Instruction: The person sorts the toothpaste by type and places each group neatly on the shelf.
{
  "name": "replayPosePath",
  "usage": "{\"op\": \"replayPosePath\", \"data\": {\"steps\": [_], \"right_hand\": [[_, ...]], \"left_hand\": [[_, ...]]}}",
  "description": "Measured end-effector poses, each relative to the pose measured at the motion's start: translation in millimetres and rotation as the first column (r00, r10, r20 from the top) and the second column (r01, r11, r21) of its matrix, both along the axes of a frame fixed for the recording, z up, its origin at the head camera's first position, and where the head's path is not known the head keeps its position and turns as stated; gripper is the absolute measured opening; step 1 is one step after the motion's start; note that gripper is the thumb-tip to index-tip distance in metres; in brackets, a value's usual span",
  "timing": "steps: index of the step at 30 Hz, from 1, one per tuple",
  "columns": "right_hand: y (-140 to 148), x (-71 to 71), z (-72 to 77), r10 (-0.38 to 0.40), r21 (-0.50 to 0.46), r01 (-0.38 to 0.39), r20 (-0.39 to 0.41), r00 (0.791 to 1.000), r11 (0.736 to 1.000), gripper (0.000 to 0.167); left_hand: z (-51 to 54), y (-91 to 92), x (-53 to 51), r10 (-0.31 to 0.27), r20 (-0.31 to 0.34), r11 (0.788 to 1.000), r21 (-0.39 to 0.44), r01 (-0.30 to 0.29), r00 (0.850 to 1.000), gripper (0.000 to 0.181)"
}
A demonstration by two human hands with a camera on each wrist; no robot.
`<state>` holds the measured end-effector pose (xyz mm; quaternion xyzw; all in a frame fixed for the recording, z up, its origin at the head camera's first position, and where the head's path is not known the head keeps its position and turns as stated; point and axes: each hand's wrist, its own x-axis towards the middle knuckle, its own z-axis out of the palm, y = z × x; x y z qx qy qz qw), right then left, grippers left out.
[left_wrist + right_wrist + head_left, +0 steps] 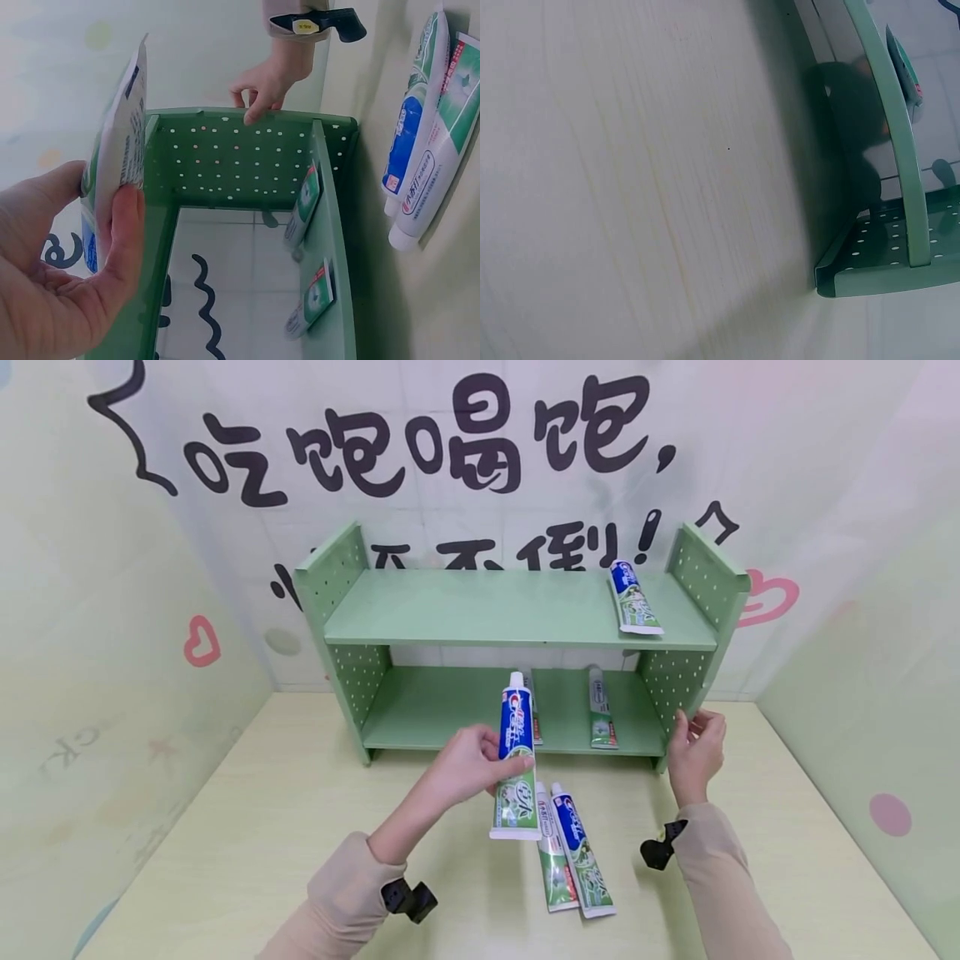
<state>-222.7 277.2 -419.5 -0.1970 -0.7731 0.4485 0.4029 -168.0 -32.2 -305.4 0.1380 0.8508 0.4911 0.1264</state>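
left hand (474,768) grips toothpaste (516,718), hiding part of gray-green tube (537,723) behind

A blue-and-green toothpaste tube (516,722) — white cap (516,679) up — is held before the green shelf (465,606).

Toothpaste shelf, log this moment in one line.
left hand: holds toothpaste | right hand: grips shelf | top level: one tube | table: two tubes

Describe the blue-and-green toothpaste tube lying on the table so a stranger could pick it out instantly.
Find the green shelf, then the table in front. There, the tube lies on the right of a pair in the head view: blue toward its cap, where its neighbour is pale.
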Motion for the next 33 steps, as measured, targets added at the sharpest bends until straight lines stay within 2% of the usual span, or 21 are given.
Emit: {"op": "replayPosePath", "data": {"steps": [8, 14, 21, 25, 29, 33], "right_hand": [[1.8, 0.6, 1.1, 0.002, -0.001, -0.002, 0.001, 1.000, 1.000, 0.032], [3.9, -1.5, 1.6, 0.008, -0.012, -0.008, -0.007, 1.000, 1.000, 0.032], [3.9, -2.0, 0.7, 0.014, -0.012, -0.014, -0.001, 1.000, 1.000, 0.032], [3.1, -1.9, 0.2, 0.021, -0.021, -0.021, -0.003, 1.000, 1.000, 0.032], [2.1, -1.4, -0.4, 0.028, -0.022, -0.028, -0.005, 1.000, 0.999, 0.032], [1.1, -0.8, -1.9, 0.028, -0.016, -0.028, -0.012, 1.000, 0.999, 0.032]], "left_hand": [[22.1, 8.6, -8.2, 0.034, -0.006, 0.999, -0.003, -0.034, 0.999, 0.047], [38.7, 14.1, -18.6, 0.059, -0.025, 0.998, -0.020, -0.060, 0.998, 0.049], [56.4, 17.6, -37.9, 0.045, -0.055, 0.999, -0.026, -0.047, 0.997, 0.047], [67.0, 19.7, -50.5, 0.035, -0.049, 0.999, -0.030, -0.037, 0.998, 0.045], [78.6, 24.1, -63.2, 0.041, -0.038, 0.998, -0.047, -0.043, 0.998, 0.045], [90.2, 30.1, -75.7, 0.051, -0.055, 0.997, -0.058, -0.055, 0.997, 0.043]]}}
